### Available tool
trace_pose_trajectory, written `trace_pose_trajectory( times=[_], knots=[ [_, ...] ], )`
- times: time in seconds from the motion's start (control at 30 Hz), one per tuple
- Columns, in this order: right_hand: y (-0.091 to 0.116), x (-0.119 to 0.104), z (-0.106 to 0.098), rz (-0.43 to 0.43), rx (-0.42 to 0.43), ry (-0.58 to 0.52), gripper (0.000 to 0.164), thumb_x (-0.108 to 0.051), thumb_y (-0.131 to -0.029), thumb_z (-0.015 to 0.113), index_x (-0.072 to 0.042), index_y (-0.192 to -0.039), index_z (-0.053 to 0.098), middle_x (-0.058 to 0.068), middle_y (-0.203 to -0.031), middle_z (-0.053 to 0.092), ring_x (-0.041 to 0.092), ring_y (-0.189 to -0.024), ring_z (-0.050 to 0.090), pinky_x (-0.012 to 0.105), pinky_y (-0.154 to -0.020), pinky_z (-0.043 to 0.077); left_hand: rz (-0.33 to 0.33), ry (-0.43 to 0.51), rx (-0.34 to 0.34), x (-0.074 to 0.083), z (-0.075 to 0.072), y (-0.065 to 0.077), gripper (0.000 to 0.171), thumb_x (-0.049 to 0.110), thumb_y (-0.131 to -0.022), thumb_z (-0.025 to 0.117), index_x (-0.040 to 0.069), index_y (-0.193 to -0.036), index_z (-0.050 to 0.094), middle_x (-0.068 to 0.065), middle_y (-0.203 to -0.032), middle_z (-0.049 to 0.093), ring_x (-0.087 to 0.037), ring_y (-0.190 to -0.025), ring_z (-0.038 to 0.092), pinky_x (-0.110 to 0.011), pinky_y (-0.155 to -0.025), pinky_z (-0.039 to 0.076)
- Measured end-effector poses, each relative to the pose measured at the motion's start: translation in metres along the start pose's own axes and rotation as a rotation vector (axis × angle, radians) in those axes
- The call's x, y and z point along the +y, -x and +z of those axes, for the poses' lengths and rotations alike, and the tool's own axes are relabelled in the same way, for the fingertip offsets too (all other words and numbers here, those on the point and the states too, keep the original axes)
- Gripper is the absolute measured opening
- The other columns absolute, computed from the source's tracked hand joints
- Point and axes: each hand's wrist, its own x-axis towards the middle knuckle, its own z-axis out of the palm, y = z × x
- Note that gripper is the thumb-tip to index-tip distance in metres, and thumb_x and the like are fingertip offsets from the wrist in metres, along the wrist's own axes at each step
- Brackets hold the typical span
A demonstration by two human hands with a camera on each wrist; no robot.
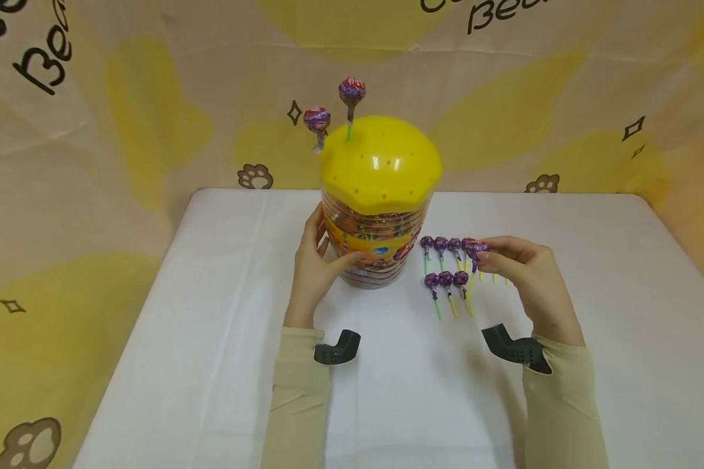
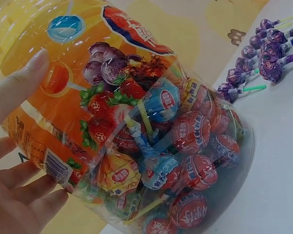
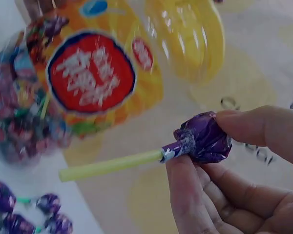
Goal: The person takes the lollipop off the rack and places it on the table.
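A clear plastic jar [image 1: 375, 251] with a yellow domed lid [image 1: 381, 163] stands on the table, filled with wrapped lollipops. My left hand [image 1: 322, 267] grips its left side, thumb across the orange label [image 2: 73, 63]. Two purple lollipops [image 1: 351, 94] stick up from the left of the lid; the base of one stick is hidden. To the right of the jar, my right hand [image 1: 522, 267] pinches a purple-wrapped lollipop [image 3: 205, 136] by its head, and its yellow stick points toward the jar in the right wrist view.
Several purple lollipops [image 1: 446, 280] lie in two rows on the white table [image 1: 211, 365], right of the jar; some are partly hidden by my right hand. Small holes dot the lid. A patterned cloth [image 1: 504, 98] hangs behind the table.
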Motion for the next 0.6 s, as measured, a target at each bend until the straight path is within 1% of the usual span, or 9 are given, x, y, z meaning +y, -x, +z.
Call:
trace_pose_trajectory(
  times=[0.03, 0.17, 0.2, 0.27, 0.33, 0.4, 0.5, 0.6],
  knots=[
    [-0.002, 0.005, -0.004, 0.014, -0.001, -0.016, 0.013, -0.008, -0.088, 0.066, -0.003, -0.1, 0.07, 0.0, -0.087, 0.07, 0.013, -0.074, 0.066, 0.017, -0.079, 0.052, -0.006, 0.001, -0.004, 0.002, 0.0, 0.0, 0.096, 0.011, -0.075, 0.08, 0.012, -0.15, 0.02, -0.007, -0.153, 0.024, -0.027, -0.138, 0.026, -0.036, -0.113, 0.027],
    [-0.009, 0.024, -0.019, 0.073, -0.021, -0.058, 0.007, -0.006, -0.088, 0.066, -0.006, -0.094, 0.07, -0.001, -0.087, 0.069, 0.011, -0.074, 0.066, 0.017, -0.076, 0.054, -0.034, -0.006, -0.017, 0.021, -0.001, 0.005, 0.093, 0.005, -0.078, 0.077, 0.005, -0.15, 0.019, -0.012, -0.154, 0.022, -0.031, -0.138, 0.025, -0.039, -0.113, 0.027],
    [-0.01, 0.028, -0.023, 0.093, -0.026, -0.035, 0.006, -0.007, -0.089, 0.066, -0.008, -0.093, 0.069, -0.002, -0.086, 0.068, 0.01, -0.075, 0.066, 0.016, -0.075, 0.054, -0.039, -0.01, -0.019, 0.025, -0.001, 0.006, 0.092, 0.003, -0.078, 0.076, 0.003, -0.149, 0.019, -0.013, -0.153, 0.021, -0.032, -0.138, 0.025, -0.04, -0.113, 0.027],
    [-0.011, 0.038, -0.029, 0.139, -0.039, -0.022, 0.004, -0.008, -0.089, 0.065, -0.009, -0.091, 0.068, -0.003, -0.085, 0.068, 0.01, -0.075, 0.066, 0.016, -0.074, 0.054, -0.044, -0.017, -0.021, 0.03, -0.001, 0.008, 0.09, 0.002, -0.079, 0.075, 0.001, -0.149, 0.018, -0.015, -0.153, 0.021, -0.033, -0.138, 0.025, -0.041, -0.113, 0.027],
    [-0.013, 0.047, -0.034, 0.177, -0.049, -0.016, 0.003, -0.008, -0.089, 0.065, -0.008, -0.091, 0.067, -0.003, -0.085, 0.068, 0.011, -0.076, 0.066, 0.018, -0.074, 0.055, -0.042, -0.012, -0.018, 0.024, -0.001, 0.006, 0.092, 0.004, -0.078, 0.076, 0.004, -0.149, 0.018, -0.013, -0.154, 0.021, -0.031, -0.138, 0.025, -0.04, -0.113, 0.027],
    [-0.014, 0.056, -0.038, 0.205, -0.063, 0.012, 0.004, -0.01, -0.089, 0.065, -0.007, -0.092, 0.067, -0.003, -0.085, 0.068, 0.011, -0.076, 0.066, 0.018, -0.074, 0.055, -0.031, -0.005, -0.012, 0.016, -0.001, 0.004, 0.093, 0.006, -0.077, 0.077, 0.006, -0.15, 0.019, -0.011, -0.154, 0.022, -0.03, -0.139, 0.025, -0.039, -0.113, 0.027],
    [-0.016, 0.069, -0.04, 0.246, -0.069, 0.022, 0.005, -0.011, -0.088, 0.067, -0.006, -0.09, 0.068, -0.003, -0.084, 0.069, 0.01, -0.076, 0.066, 0.02, -0.074, 0.056, -0.008, 0.005, -0.003, 0.002, 0.0, 0.0, 0.096, 0.011, -0.076, 0.08, 0.012, -0.15, 0.019, -0.006, -0.153, 0.023, -0.027, -0.138, 0.026, -0.036, -0.113, 0.028],
    [-0.017, 0.078, -0.041, 0.281, -0.067, 0.039, 0.005, -0.012, -0.086, 0.07, -0.008, -0.089, 0.07, -0.004, -0.084, 0.069, 0.009, -0.076, 0.066, 0.02, -0.073, 0.056, 0.014, 0.002, 0.001, -0.003, 0.001, -0.001, 0.096, 0.013, -0.075, 0.08, 0.014, -0.15, 0.021, -0.004, -0.153, 0.025, -0.025, -0.138, 0.027, -0.035, -0.112, 0.029]
  ],
)
